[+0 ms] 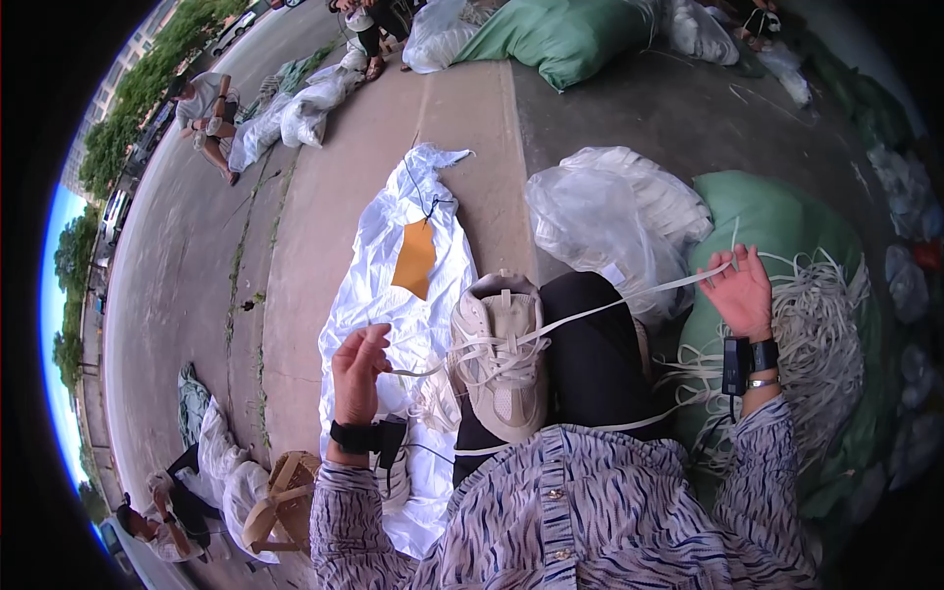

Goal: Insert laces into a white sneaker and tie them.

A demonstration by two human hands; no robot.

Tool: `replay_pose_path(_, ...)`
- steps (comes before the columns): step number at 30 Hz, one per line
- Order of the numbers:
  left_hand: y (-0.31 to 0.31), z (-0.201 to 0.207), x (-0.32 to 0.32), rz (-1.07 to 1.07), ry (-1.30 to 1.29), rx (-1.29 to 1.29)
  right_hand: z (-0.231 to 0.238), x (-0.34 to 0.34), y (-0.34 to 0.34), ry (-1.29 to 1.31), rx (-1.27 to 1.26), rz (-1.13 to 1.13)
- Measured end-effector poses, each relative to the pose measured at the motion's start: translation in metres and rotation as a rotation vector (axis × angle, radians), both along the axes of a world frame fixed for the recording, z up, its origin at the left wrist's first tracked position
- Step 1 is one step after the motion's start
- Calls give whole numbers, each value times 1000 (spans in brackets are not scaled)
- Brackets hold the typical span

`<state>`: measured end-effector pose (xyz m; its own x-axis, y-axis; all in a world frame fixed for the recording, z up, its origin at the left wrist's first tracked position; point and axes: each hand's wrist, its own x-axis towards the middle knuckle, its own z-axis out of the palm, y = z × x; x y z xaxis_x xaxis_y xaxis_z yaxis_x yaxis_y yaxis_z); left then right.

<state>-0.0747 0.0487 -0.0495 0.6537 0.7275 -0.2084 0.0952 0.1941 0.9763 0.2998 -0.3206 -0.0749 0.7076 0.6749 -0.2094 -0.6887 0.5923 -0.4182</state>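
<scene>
A beige sneaker (pixel 513 405) rests on my dark-trousered lap, with pale flat laces threaded across its front. My left hand (pixel 356 379), closed, pinches one end of the shoelace to the left of the shoe. Out to the right, my right hand (pixel 737 291) grips the other length of shoelace (pixel 629 296), which runs nearly straight from the shoe to my fingers. A thick tangle of loose white laces (pixel 826 344) lies on a green sack (pixel 762 208) beside my right hand. Both wrists carry black straps with small devices.
White sheeting (pixel 369 270) with an orange-brown tag (pixel 414 261) spreads on the ground to the left. A clear plastic bag (pixel 619 206) of pale items sits ahead. At lower left stands a wooden stool (pixel 282 501). Other people sit among bags farther off, and a large green sack (pixel 560 39) lies beyond.
</scene>
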Motion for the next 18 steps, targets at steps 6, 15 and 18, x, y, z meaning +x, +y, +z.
replay_pose_path(6,-101,30,73,-556,291,1279,32,-58,80,-678,-618,389)
replay_pose_path(15,-85,34,85,-662,559,1430,16,-146,118,-1959,-670,388)
replay_pose_path(18,-83,39,79,-672,667,1496,17,-146,108,-2092,-636,569)
